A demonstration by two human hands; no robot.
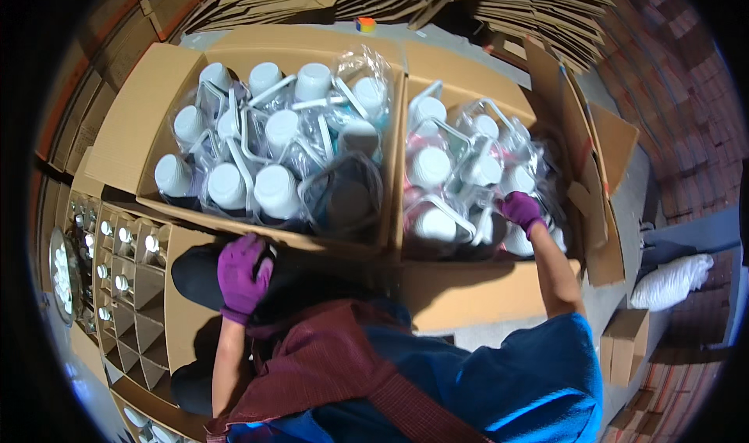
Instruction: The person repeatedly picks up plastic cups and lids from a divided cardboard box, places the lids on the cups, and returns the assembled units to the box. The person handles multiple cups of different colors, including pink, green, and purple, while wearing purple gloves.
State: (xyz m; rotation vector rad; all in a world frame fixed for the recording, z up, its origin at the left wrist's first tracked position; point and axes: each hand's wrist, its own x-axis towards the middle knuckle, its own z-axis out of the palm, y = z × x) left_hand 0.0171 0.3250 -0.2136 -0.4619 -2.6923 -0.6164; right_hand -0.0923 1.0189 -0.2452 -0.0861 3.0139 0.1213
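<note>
The left carton [121,135] takes up the most room, its flaps folded out; the narrower right carton [468,72] stands beside it, and a divided box [144,275] sits lower left. Both cartons hold upright white-topped containers [277,192] with looped handles, bagged in clear plastic. The purple-gloved left hand [243,279], fingers bent, is by the left carton's front edge (whether it grips anything, I cannot tell). The right hand [521,209], also gloved, curls its fingers among the right carton's containers, its exact hold unclear. Behind lies a small orange-and-yellow block [365,25]
</note>
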